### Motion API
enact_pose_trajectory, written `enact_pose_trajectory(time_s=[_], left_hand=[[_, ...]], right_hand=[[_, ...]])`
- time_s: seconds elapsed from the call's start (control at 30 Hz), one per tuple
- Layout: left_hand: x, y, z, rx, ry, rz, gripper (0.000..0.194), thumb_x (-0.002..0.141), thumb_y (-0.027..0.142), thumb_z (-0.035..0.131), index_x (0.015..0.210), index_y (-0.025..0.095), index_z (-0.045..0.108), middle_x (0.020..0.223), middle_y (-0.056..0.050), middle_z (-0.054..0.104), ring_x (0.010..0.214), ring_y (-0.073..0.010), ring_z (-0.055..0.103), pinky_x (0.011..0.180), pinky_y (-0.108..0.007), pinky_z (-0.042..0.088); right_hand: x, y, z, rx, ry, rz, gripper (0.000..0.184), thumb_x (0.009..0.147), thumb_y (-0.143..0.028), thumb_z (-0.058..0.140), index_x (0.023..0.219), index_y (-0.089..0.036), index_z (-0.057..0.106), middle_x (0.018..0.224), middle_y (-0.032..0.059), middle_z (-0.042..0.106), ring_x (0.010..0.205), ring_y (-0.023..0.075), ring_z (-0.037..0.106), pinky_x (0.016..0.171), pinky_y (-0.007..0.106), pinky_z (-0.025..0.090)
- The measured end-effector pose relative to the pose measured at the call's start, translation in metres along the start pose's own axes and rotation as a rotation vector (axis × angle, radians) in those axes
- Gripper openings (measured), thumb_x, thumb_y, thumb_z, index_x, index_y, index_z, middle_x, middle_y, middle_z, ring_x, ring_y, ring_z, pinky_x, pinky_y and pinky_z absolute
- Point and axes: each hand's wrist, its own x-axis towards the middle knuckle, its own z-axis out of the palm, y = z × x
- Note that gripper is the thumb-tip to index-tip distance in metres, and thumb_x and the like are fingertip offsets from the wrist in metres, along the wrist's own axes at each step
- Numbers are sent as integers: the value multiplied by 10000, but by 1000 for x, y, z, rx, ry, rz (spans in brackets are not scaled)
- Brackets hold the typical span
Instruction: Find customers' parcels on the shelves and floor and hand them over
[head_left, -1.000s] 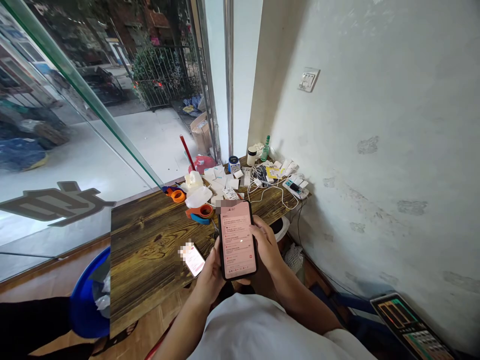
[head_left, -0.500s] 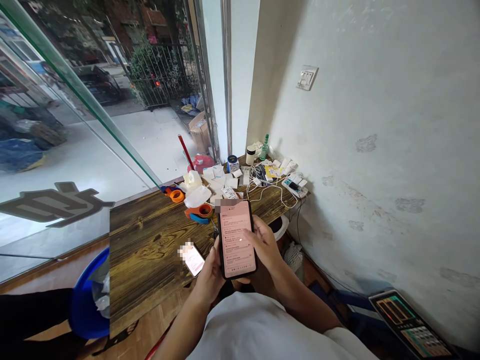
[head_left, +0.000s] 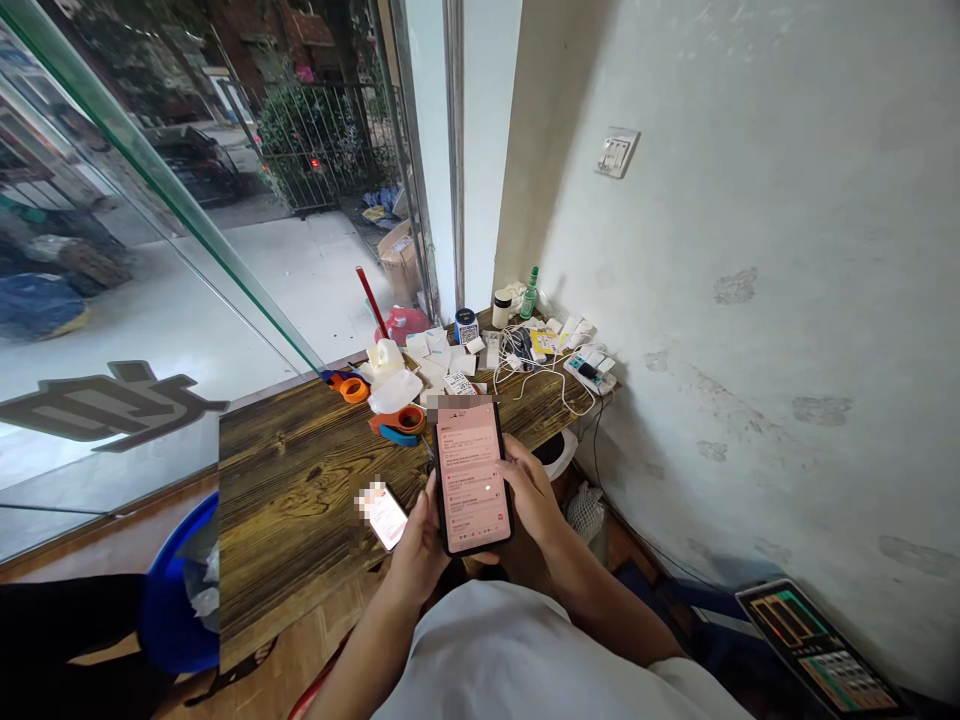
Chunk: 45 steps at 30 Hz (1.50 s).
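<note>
I hold a black phone with a lit pinkish screen upright in front of my chest, above the near edge of a dark wooden table. My left hand wraps round its lower left side, fingers closed on the case. My right hand grips the right edge, with the thumb lying on the screen. A second phone with a lit screen lies flat on the table just left of my left hand.
Orange tape dispensers, white paper labels, small bottles, chargers and white cables crowd the table's far end by the wall. A glass pane runs along the left. A blue bin stands lower left; a tablet lies lower right.
The phone and both hands have stayed nearly in place; my right thumb has shifted slightly on the screen. The view has tilted a little.
</note>
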Motion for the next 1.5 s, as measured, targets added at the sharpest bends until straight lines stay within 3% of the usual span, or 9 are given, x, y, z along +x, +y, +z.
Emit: enact_pose_trajectory(time_s=[0.2, 0.37, 0.47, 0.63, 0.8, 0.93, 1.13, 1.3, 1.5], left_hand=[[1, -2, -4, -53, 0, -17, 648, 886, 583, 497, 1488, 430, 310, 1424, -79, 518, 890, -336, 685, 707, -579, 577], [2, -5, -8, -98, 29, 7, 556, 930, 508, 469, 1467, 401, 372, 1431, -73, 519, 1138, -363, 603, 754, -516, 585], [3, -6, -11, -98, 32, 16, 516, 929, 492, 484, 1433, 387, 436, 1460, -53, 490, 1196, -363, 567, 798, -517, 579], [1, -5, -10, -120, -27, -3, 605, 891, 558, 514, 1463, 422, 370, 1442, -51, 508, 1121, -358, 612, 760, -492, 592], [-3, -3, -7, -85, -26, -23, 654, 904, 562, 480, 1506, 419, 267, 1472, -84, 468, 1114, -396, 608, 698, -534, 591], [-4, -4, -9, -81, 8, -27, 621, 926, 522, 470, 1506, 406, 277, 1471, -84, 469, 1178, -374, 573, 781, -523, 578], [-3, -6, -8, -106, -5, -18, 630, 875, 588, 518, 1463, 417, 369, 1488, -59, 451, 1152, -367, 588, 782, -510, 585], [-2, -5, -9, -86, 19, -9, 575, 906, 549, 491, 1453, 403, 394, 1498, -46, 442, 1207, -358, 558, 868, -539, 552], [-2, -2, -11, -96, -2, -29, 586, 904, 555, 491, 1460, 405, 382, 1472, -60, 472, 1177, -371, 576, 826, -536, 563]], right_hand=[[1, 2, 1, 40, 46, -13, 265, 910, -292, 481, 1075, -233, 680, 994, 7, 687, 930, 204, 589, 846, 292, 457], [0, 4, 2, 11, 31, -51, 286, 948, -383, 451, 1044, -224, 669, 1006, 39, 678, 945, 223, 596, 875, 337, 464], [-3, 5, 2, -66, 78, -109, 347, 961, -456, 432, 1134, -233, 635, 1122, 66, 662, 1065, 244, 591, 947, 365, 454], [-9, 2, -3, -300, 86, -304, 528, 976, -528, 333, 1440, -283, 390, 1421, 102, 468, 1299, 284, 453, 1062, 476, 389], [-13, -8, -7, -663, 16, -478, 642, 934, -654, 246, 1459, -320, 405, 1539, 74, 250, 1388, 347, 280, 1113, 579, 270], [-13, -14, -7, -714, 32, -500, 668, 926, -672, 218, 1479, -331, 376, 1561, 64, 199, 1391, 362, 250, 1112, 606, 241], [-10, -18, -8, -786, -66, -483, 625, 934, -655, 212, 1455, -375, 413, 1588, 17, 152, 1398, 376, 236, 1121, 619, 186], [-9, -14, -8, -710, 90, -448, 683, 939, -650, 146, 1522, -320, 282, 1573, 63, 202, 1406, 357, 234, 1123, 595, 230], [-4, -21, -4, -731, -21, -419, 725, 915, -697, 169, 1535, -325, 229, 1568, 68, 189, 1405, 370, 229, 1124, 602, 226]])
